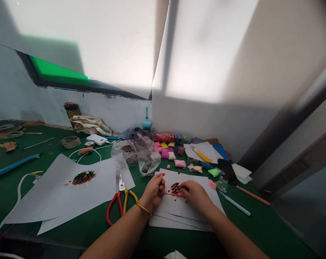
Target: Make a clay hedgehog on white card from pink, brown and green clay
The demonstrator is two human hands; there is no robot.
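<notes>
Free pass over bare worktop [276,228] at near right, this side of white pen [234,203] and orange stick [253,195]; scissors [121,184] block left of paper stack [184,216], plastic bag [149,158] and coloured packets [164,154] crowd far side

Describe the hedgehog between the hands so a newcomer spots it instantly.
On the green table, find the white paper stack right of the scissors. On it, between the left hand and right hand, lies a dark-spiked hedgehog, partly hidden by the right hand. Its visible body is pink with no green; the other hedgehog, farther left, is brownish and green-dotted.
</notes>
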